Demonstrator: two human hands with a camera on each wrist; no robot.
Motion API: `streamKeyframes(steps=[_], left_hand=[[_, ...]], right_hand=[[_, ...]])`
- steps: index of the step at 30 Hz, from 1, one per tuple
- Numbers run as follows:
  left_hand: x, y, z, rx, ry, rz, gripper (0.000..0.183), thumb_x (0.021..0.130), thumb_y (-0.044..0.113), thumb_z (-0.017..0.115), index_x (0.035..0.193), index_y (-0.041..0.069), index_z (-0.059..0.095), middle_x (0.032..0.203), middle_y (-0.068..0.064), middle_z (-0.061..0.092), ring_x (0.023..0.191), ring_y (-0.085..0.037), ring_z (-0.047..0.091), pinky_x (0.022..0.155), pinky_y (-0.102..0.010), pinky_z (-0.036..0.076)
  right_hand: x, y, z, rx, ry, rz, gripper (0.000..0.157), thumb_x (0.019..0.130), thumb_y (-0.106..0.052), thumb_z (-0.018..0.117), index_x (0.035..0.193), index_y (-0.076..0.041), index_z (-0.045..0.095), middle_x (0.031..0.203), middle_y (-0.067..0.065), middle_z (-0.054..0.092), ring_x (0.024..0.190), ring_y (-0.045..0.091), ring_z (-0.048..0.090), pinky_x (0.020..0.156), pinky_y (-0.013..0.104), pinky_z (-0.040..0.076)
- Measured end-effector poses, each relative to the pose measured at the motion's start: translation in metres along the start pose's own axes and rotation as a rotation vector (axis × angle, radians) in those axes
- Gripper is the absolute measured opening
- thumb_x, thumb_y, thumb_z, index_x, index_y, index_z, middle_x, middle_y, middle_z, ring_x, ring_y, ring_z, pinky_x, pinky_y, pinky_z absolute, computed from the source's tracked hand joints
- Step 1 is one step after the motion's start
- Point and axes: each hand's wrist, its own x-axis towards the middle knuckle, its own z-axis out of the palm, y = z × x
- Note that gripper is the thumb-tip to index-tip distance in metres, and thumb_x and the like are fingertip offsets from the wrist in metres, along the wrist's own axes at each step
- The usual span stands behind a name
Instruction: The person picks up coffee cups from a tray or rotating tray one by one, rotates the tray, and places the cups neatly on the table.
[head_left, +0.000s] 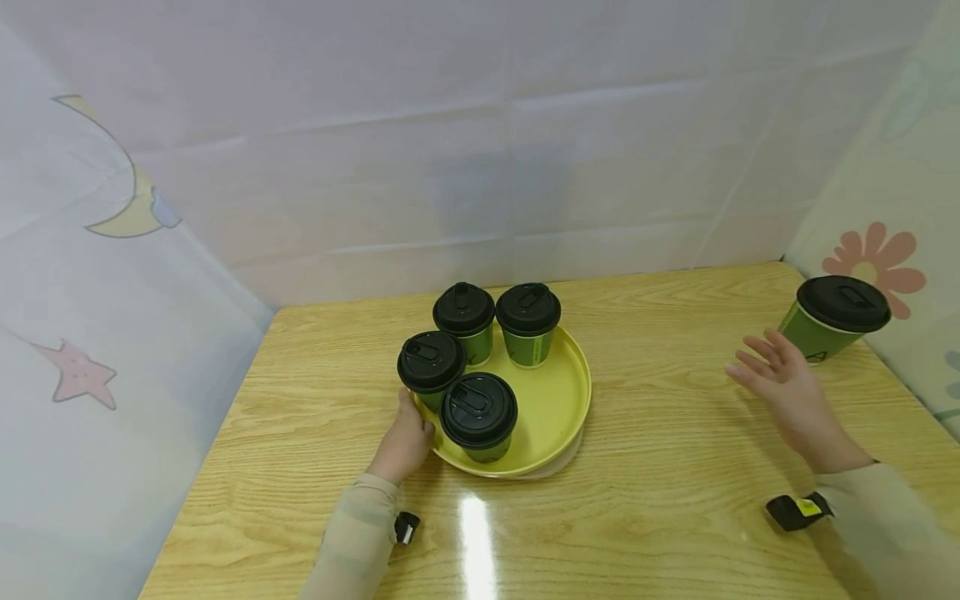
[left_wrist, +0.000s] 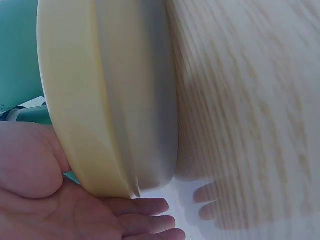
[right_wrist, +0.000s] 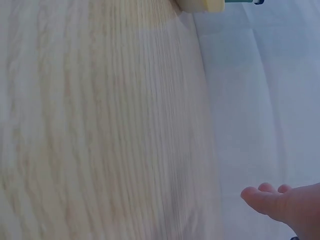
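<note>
A round yellow tray (head_left: 552,400) carries several green paper cups with black lids, grouped on its left side. My left hand (head_left: 406,442) holds the tray's left rim, thumb over the edge and fingers along the outside. In the left wrist view the tray wall (left_wrist: 80,115) passes between thumb and fingers. My right hand (head_left: 795,400) is raised above the table on the right, fingers spread and holding nothing. Just beyond it stands another lidded green cup (head_left: 819,334), which the fingertips overlap in the head view. In the right wrist view the right fingers (right_wrist: 262,197) appear extended.
Beneath the tray shows a pale round base (head_left: 558,460) on the wood-grain table (head_left: 652,333). A pale cloth wall (head_left: 360,208) rises behind the table, with printed cloth on both sides. Black straps are worn at both wrists.
</note>
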Motion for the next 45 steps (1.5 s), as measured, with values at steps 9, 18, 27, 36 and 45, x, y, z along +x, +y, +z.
streamKeyframes(steps=[9, 18, 27, 36, 45], left_hand=[[0.001, 0.001, 0.0, -0.01, -0.011, -0.006, 0.068, 0.095, 0.0, 0.04, 0.142, -0.024, -0.003, 0.146, -0.046, 0.015, 0.13, -0.047, 0.037, 0.103, -0.053, 0.037], [0.001, 0.0, 0.0, -0.005, -0.003, 0.005, 0.068, 0.095, -0.001, 0.041, 0.142, -0.025, -0.003, 0.145, -0.047, 0.015, 0.134, -0.049, 0.031, 0.107, -0.055, 0.032], [0.001, 0.001, -0.001, 0.01, 0.008, 0.021, 0.068, 0.094, -0.002, 0.042, 0.141, -0.025, -0.001, 0.143, -0.048, 0.018, 0.131, -0.05, 0.035, 0.105, -0.055, 0.035], [0.001, -0.001, 0.0, 0.006, 0.006, 0.019, 0.068, 0.094, -0.001, 0.041, 0.141, -0.025, -0.002, 0.144, -0.048, 0.017, 0.131, -0.05, 0.035, 0.104, -0.055, 0.035], [0.0, -0.002, 0.0, 0.0, 0.006, 0.026, 0.068, 0.094, -0.002, 0.041, 0.141, -0.025, -0.003, 0.143, -0.048, 0.018, 0.13, -0.05, 0.035, 0.104, -0.055, 0.036]], right_hand=[[0.006, 0.002, 0.011, 0.006, -0.034, -0.037, 0.085, 0.099, -0.005, 0.052, 0.155, -0.011, -0.013, 0.16, 0.014, 0.002, 0.142, 0.014, 0.022, 0.087, 0.006, 0.041], [0.009, 0.0, 0.019, 0.023, -0.044, -0.06, 0.085, 0.099, -0.002, 0.052, 0.154, -0.007, -0.012, 0.159, 0.017, 0.005, 0.132, 0.007, 0.034, 0.088, 0.007, 0.042], [0.011, -0.005, 0.03, -0.058, -0.069, -0.021, 0.087, 0.099, -0.005, 0.052, 0.154, -0.01, -0.015, 0.161, 0.016, 0.001, 0.145, 0.022, 0.016, 0.087, 0.005, 0.04], [0.013, -0.008, 0.038, -0.079, -0.092, -0.036, 0.086, 0.1, -0.006, 0.053, 0.155, -0.011, -0.013, 0.16, 0.018, 0.003, 0.145, 0.023, 0.019, 0.088, 0.006, 0.04], [0.019, -0.009, 0.047, -0.047, -0.11, -0.06, 0.085, 0.098, -0.003, 0.053, 0.155, -0.008, -0.009, 0.157, 0.017, 0.013, 0.138, 0.015, 0.03, 0.088, 0.007, 0.041]])
